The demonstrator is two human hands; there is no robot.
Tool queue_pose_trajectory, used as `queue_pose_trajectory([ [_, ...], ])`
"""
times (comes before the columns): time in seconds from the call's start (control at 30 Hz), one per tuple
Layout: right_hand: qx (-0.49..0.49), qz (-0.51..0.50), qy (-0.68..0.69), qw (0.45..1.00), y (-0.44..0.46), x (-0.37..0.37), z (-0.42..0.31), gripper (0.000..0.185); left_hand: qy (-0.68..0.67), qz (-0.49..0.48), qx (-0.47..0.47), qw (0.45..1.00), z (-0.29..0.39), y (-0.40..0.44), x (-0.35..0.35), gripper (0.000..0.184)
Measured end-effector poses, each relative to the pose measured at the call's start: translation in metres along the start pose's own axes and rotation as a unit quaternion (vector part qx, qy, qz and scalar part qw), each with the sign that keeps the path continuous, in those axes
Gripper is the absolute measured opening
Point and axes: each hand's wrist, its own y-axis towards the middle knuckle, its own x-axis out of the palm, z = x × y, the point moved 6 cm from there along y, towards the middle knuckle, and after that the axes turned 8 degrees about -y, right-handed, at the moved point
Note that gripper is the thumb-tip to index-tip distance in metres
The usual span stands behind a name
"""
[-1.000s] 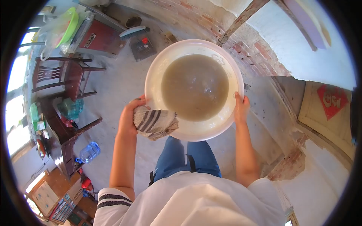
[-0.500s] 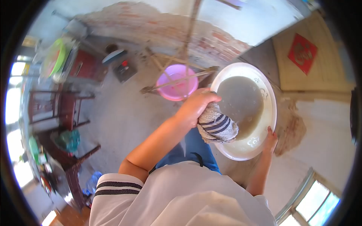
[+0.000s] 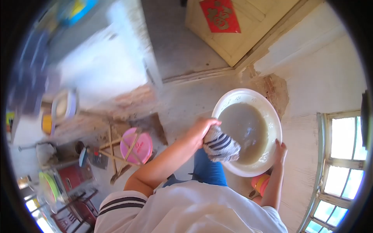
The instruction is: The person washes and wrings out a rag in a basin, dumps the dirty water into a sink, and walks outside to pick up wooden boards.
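A white basin [image 3: 276,120] with a flower pattern on its inner wall is held out in front of my body. Cloudy grey water [image 3: 245,132] fills its lower part. My left hand [image 3: 203,131] is closed at the left rim, gripping a grey towel [image 3: 222,148] with dark stripes together with the edge. The bunched towel hangs over the rim, partly inside the basin. At the lower right, my right hand [image 3: 281,152] grips the opposite rim, its fingers partly hidden beneath.
A doorway lies ahead, with a yellowish door [image 3: 252,23] bearing a red paper [image 3: 220,15]. To the left, a pink basin [image 3: 144,145] sits at a wooden stand [image 3: 112,151]. An orange-and-pink object [image 3: 261,183] is below my basin. Windows [image 3: 342,167] line the right wall.
My view has turned right, so the doorway now lies ahead and the pink basin has shifted left and down. Both hands keep their holds on the basin and towel.
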Motion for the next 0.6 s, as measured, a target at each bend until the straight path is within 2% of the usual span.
queue_pose_trajectory([
  [0.03, 0.003, 0.014, -0.026, 1.000, 0.019, 0.005, 0.000, 0.031, 0.012, 0.007, -0.013, 1.000, 0.006, 0.032, 0.007, 0.014],
  [0.07, -0.031, 0.045, 0.010, 0.998, 0.038, 0.009, -0.009, 0.029, 0.021, 0.014, -0.028, 0.999, 0.014, 0.057, 0.017, 0.015],
  [0.13, -0.008, 0.054, 0.012, 0.998, 0.068, 0.005, -0.036, 0.027, 0.025, 0.050, -0.021, 0.998, 0.044, 0.076, 0.046, 0.013],
  [0.2, -0.014, 0.056, 0.068, 0.996, 0.101, 0.016, -0.072, 0.027, 0.034, 0.116, -0.010, 0.993, 0.078, 0.101, 0.062, 0.010],
  [0.23, -0.032, 0.055, 0.069, 0.996, 0.120, 0.027, -0.096, 0.027, 0.012, 0.128, -0.008, 0.992, 0.100, 0.117, 0.069, 0.010],
  [0.33, -0.005, 0.011, 0.079, 0.997, 0.173, 0.063, -0.159, 0.031, -0.051, 0.159, -0.001, 0.986, 0.172, 0.139, 0.097, 0.010],
  [0.53, -0.040, -0.040, 0.117, 0.991, 0.258, 0.127, -0.321, 0.030, -0.173, 0.128, 0.115, 0.970, 0.331, 0.139, 0.144, 0.012],
  [0.6, -0.033, -0.072, 0.128, 0.989, 0.271, 0.151, -0.382, 0.027, -0.209, 0.128, 0.152, 0.957, 0.382, 0.142, 0.132, 0.012],
])
